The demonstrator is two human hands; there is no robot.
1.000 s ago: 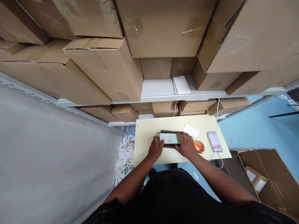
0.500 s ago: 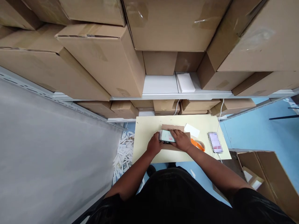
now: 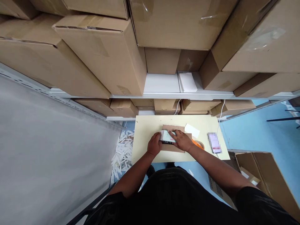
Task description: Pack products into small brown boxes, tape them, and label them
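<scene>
A small box (image 3: pixel 167 137) with a pale green-white top and a dark front side lies across an opened cardboard carton (image 3: pixel 173 148) whose brown flaps spread on the table. My left hand (image 3: pixel 154 144) grips the small box at its left end, fingers curled around the edge. From the right, my right hand (image 3: pixel 182 140) holds the other end, its fingers over the top and the thumb low at the front. My palms hide parts of both ends. Just right of my right wrist sits an orange tape dispenser (image 3: pixel 198 143), partly covered by the arm.
On the pale yellow table (image 3: pixel 145 125) lie a white sheet (image 3: pixel 192 130) and a phone (image 3: pixel 214 142) with a cable. Shelves with large cartons (image 3: pixel 173 25) overhang the far side. Paper strips (image 3: pixel 123 150) cover the floor at left; an open carton (image 3: pixel 267 175) stands at right.
The fingers of my right hand have shifted a little on the top of the small box. My left hand keeps its hold. The whole view has moved slightly.
</scene>
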